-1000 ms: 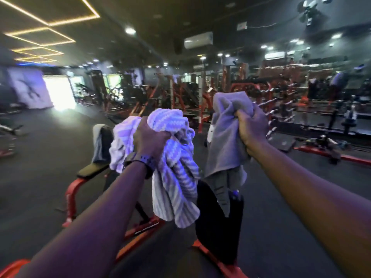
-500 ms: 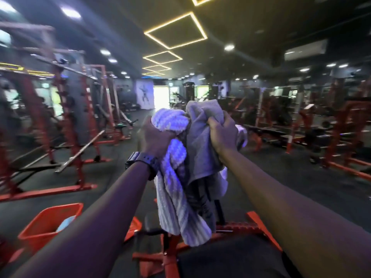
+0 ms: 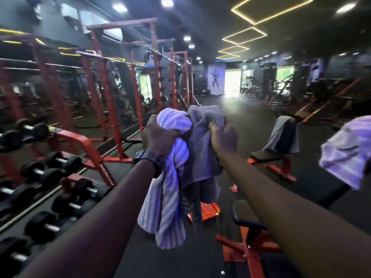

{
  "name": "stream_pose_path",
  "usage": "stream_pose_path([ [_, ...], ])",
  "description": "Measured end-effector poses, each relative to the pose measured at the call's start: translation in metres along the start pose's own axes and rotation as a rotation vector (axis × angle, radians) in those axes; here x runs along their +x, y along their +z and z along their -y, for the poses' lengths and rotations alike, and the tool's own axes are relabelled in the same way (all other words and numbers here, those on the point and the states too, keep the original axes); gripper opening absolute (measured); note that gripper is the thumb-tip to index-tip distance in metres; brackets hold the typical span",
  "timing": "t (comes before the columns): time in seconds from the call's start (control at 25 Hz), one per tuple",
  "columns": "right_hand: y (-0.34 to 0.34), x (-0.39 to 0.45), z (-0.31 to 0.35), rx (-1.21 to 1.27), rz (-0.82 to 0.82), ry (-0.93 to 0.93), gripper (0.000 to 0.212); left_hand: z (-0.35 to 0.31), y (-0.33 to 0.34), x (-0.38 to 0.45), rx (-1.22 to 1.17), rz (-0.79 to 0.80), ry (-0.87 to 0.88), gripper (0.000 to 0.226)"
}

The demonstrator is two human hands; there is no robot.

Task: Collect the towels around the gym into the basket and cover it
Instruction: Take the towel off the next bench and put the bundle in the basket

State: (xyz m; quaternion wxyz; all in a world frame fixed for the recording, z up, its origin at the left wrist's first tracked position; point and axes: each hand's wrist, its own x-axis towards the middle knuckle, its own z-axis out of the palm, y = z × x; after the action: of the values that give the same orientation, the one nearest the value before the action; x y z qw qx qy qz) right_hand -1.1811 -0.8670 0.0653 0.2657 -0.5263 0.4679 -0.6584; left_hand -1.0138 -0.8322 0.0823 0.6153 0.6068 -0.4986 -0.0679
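Note:
My left hand [image 3: 160, 137] grips a bunched white-and-lilac striped towel [image 3: 170, 197] that hangs down below my wrist. Beside it, my right hand [image 3: 223, 137] grips a grey towel [image 3: 204, 141], and the two towels touch at chest height in front of me. Another grey towel [image 3: 281, 135] is draped over the backrest of a bench further right. A second striped towel [image 3: 347, 151] lies over equipment at the right edge. An orange perforated object [image 3: 208, 210], perhaps the basket or its lid, shows on the floor behind the hanging towels.
A dumbbell rack [image 3: 46, 189] runs along the left side. Red squat racks [image 3: 120, 87] line the left wall behind it. A black and orange bench [image 3: 249, 233] stands low right. Dark floor stretches toward a bright doorway [image 3: 232, 81] at the far end.
The view has swung further round, bringing the dumbbell rack and two towel-draped benches into sight. The orange basket at lower left is gone from view. Both hands still hold their towels together.

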Motion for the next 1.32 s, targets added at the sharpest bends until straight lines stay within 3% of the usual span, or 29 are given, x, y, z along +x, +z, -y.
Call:
stream_pose_path([
  [0.16, 0.112, 0.012, -0.029, 0.044, 0.112, 0.016, 0.028, 0.076, -0.028, 0.059, 0.039, -0.089, -0.067, 0.064],
  [0.44, 0.267, 0.082, -0.094, 0.053, 0.263, 0.053, 0.031, 0.176, -0.019, 0.180, 0.074, -0.114, -0.109, 0.075],
  [0.6, 0.344, 0.120, -0.126, 0.032, 0.306, 0.061, 0.033, 0.232, -0.004, 0.244, 0.078, -0.138, -0.134, 0.064],
  [1.0, 0.526, 0.229, -0.224, -0.078, 0.285, 0.078, 0.051, 0.385, 0.070, 0.437, -0.012, -0.028, -0.193, 0.063],
  [1.32, 0.643, 0.322, -0.347, -0.123, 0.296, 0.132, 0.044, 0.506, 0.167, 0.553, 0.040, 0.000, -0.267, 0.057],
])
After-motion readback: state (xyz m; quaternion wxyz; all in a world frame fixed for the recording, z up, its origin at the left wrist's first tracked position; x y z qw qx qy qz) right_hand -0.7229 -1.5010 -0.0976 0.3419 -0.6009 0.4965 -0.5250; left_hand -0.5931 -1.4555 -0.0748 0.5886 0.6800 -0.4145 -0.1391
